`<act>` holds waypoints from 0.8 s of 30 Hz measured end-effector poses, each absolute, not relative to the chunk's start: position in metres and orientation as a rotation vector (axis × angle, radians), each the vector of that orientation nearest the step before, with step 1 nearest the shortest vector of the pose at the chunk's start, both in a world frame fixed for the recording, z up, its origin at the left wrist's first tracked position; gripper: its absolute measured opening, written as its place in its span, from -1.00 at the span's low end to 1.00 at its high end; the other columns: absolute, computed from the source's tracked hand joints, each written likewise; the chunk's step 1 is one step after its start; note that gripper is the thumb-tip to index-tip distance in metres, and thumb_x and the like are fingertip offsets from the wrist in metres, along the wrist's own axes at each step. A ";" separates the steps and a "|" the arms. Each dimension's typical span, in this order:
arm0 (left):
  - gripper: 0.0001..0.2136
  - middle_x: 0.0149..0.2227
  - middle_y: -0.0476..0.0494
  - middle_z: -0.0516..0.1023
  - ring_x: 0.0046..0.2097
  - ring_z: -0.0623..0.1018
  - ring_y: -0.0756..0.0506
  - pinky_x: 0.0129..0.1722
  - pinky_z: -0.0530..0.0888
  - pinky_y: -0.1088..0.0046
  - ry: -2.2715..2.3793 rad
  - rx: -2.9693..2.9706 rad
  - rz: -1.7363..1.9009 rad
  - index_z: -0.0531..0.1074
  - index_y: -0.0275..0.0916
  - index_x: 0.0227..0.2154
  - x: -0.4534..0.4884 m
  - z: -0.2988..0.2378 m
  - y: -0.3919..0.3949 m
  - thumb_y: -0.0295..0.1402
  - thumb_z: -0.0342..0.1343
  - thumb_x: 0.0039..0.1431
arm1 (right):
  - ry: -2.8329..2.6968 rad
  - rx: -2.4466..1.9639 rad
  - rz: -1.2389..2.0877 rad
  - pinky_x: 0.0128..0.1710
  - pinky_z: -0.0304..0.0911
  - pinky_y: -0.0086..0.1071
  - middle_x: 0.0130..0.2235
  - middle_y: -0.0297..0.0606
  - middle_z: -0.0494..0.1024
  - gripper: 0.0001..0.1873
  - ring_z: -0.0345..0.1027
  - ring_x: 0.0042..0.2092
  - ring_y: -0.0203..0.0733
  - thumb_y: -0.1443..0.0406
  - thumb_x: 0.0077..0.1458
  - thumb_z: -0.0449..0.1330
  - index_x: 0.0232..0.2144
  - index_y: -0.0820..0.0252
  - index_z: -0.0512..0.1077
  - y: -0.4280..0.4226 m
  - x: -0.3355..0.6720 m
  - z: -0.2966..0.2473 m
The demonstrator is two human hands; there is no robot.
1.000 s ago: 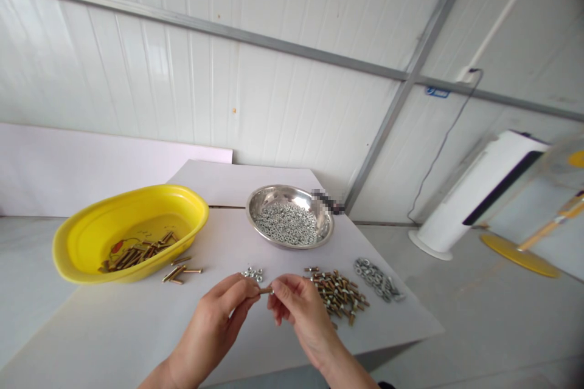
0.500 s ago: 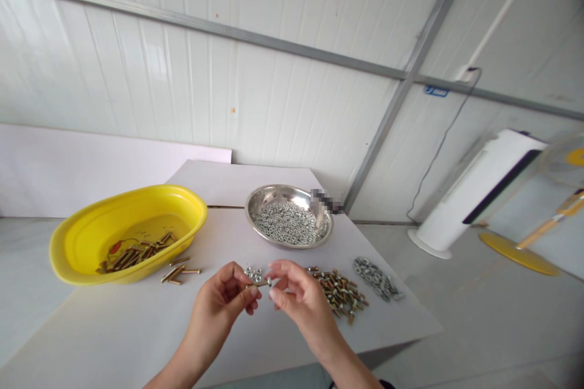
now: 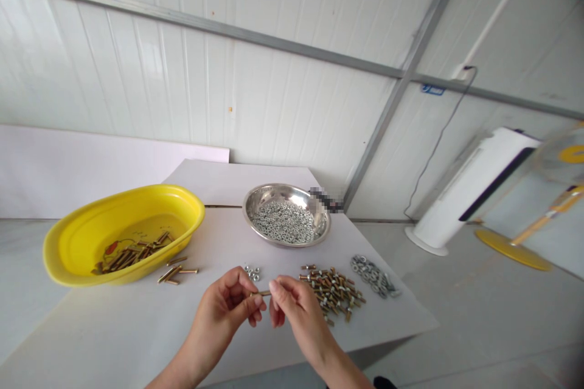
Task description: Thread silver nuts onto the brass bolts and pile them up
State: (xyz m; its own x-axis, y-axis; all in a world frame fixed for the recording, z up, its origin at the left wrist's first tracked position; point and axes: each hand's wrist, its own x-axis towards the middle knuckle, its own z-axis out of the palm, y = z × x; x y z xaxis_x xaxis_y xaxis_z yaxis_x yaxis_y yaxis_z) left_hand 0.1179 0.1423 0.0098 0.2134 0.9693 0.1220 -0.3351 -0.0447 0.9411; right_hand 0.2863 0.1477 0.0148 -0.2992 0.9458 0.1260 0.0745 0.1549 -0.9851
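My left hand (image 3: pixel 225 304) pinches a brass-coloured bolt (image 3: pixel 263 293) between thumb and fingers, held level just above the table. At the bolt's right end the thumb and fingers of my right hand (image 3: pixel 298 310) are closed, covering the small silver nut that showed there earlier. A few loose nuts (image 3: pixel 252 272) lie just behind my hands. To the right is a heap of bolts (image 3: pixel 335 292), several with nuts on them. Beyond that heap lies a group of flat silver washers (image 3: pixel 371 276).
A yellow tub (image 3: pixel 123 200) with bolts stands at the left, several loose bolts (image 3: pixel 173 273) beside it. Behind my hands a steel bowl (image 3: pixel 286 244) holds many nuts. The white table (image 3: pixel 237 358) ends at the right, with a white tower appliance (image 3: pixel 469 194) on the floor beyond.
My right fingers have closed over the bolt's right end, hiding the silver nut. Both hands have dropped slightly, and the view has shifted a little.
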 end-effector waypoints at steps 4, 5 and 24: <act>-0.73 -0.52 -0.06 0.63 -0.51 0.53 0.00 -0.51 0.45 0.50 0.753 1.116 1.223 0.32 -0.24 -0.45 0.118 0.010 0.141 -0.30 0.35 0.06 | -1.577 -1.093 1.272 -0.55 0.13 -0.44 -0.71 -0.33 0.31 -0.28 0.21 -0.62 -0.32 -0.12 0.31 -0.13 -0.73 0.19 0.24 0.150 0.287 0.012; -0.73 -0.52 -0.06 0.63 -0.52 0.54 -0.01 -0.51 0.45 0.49 0.756 1.110 1.219 0.33 -0.24 -0.45 0.117 0.011 0.142 -0.31 0.35 0.05 | -1.568 -1.091 1.268 -0.55 0.13 -0.44 -0.69 -0.31 0.35 -0.27 0.23 -0.61 -0.30 -0.12 0.31 -0.15 -0.69 0.21 0.32 0.151 0.288 0.013; -0.72 -0.55 -0.04 0.62 -0.52 0.53 -0.01 -0.51 0.44 0.49 0.772 1.058 1.212 0.35 -0.25 -0.47 0.114 0.015 0.144 -0.30 0.39 0.00 | -1.594 -0.988 1.219 -0.35 0.30 -0.40 -0.44 -0.28 0.54 -0.71 0.43 -0.38 -0.19 0.09 0.18 0.23 -0.33 0.22 0.49 0.153 0.292 0.016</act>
State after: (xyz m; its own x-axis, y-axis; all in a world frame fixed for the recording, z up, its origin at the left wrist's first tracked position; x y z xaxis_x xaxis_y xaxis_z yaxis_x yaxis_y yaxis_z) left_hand 0.1136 0.1439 0.0151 0.2142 0.9746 0.0655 -0.3528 0.0146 0.9356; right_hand 0.2925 0.1529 0.0163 -0.3019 0.9379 0.1708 0.0810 0.2037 -0.9757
